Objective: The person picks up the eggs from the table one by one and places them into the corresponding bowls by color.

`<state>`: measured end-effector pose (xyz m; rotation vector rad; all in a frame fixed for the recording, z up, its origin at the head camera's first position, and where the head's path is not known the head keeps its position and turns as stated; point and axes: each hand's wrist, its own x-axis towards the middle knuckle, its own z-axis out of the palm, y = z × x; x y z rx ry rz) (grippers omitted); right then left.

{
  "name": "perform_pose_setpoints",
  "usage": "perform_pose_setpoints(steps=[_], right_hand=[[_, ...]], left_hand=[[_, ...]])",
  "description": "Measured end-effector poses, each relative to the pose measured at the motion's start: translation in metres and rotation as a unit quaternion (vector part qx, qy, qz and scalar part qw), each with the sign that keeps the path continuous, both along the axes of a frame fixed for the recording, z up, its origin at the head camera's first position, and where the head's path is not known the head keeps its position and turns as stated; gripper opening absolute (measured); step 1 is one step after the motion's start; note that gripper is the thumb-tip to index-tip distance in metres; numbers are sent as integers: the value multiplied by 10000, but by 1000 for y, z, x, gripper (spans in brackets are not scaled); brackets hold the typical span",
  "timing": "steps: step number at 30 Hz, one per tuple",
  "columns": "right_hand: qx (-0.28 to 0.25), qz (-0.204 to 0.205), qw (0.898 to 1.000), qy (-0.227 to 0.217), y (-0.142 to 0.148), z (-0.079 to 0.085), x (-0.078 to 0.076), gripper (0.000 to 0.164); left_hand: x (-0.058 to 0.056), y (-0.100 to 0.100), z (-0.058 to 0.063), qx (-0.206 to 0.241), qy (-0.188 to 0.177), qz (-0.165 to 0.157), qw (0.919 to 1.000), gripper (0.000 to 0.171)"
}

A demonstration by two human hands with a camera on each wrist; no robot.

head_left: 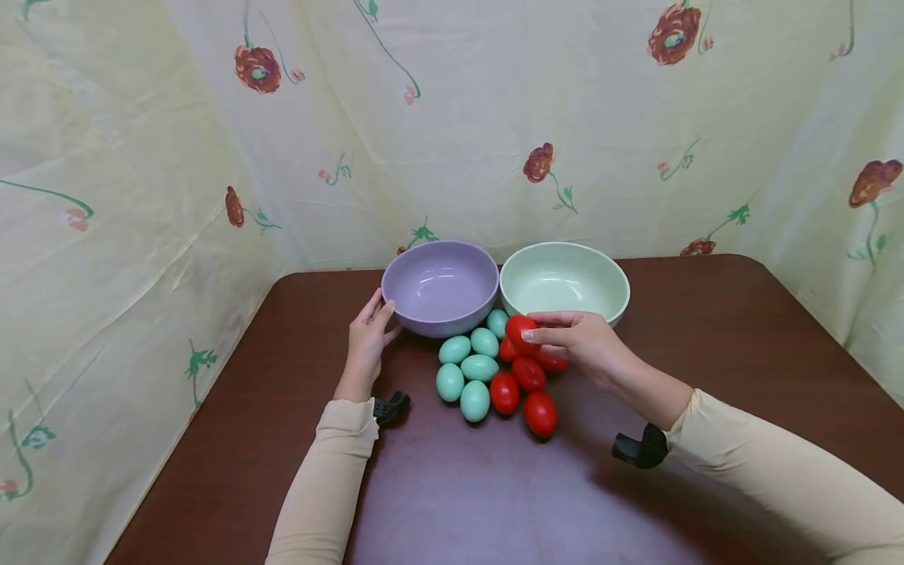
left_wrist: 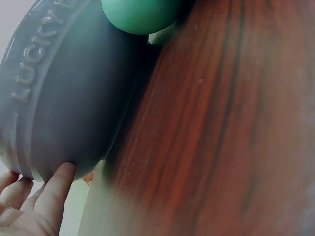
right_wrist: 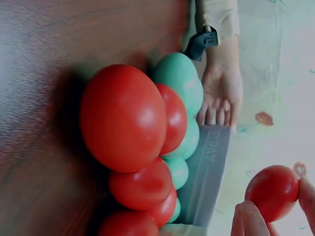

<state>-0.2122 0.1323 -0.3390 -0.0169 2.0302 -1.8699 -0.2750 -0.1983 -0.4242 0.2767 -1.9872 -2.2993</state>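
Note:
My right hand (head_left: 589,343) pinches a red egg (head_left: 521,334) between thumb and fingers, held up over the other eggs, in front of the mint-green bowl (head_left: 565,275). In the right wrist view that red egg (right_wrist: 273,192) shows clear of the table. My left hand (head_left: 366,337) touches the left side of the purple bowl (head_left: 441,286) with its fingers fairly straight; the left wrist view shows fingertips against the bowl's outer wall (left_wrist: 83,93). Several red eggs (head_left: 541,414) and several mint-green eggs (head_left: 475,401) lie close together on the table in front of the bowls.
The two bowls stand side by side near the back edge of the dark brown table (head_left: 459,494). A cream flowered curtain (head_left: 452,157) hangs behind and beside it. Each wrist carries a black camera mount (head_left: 641,447).

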Motion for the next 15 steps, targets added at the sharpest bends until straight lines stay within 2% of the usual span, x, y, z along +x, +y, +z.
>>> perform_pose_setpoints(steps=[3, 11, 15], right_hand=[[20, 36, 10000, 13, -4, 0, -4, 55], [106, 163, 9998, -75, -12, 0, -10, 53], [57, 104, 9999, -107, -14, 1, -14, 53]], left_hand=[[-1, -1, -4, -29, 40, 3, 10000, 61], [-1, -1, -5, 7, 52, 9, 10000, 60], [-1, -1, -5, 2, 87, 28, 10000, 60]])
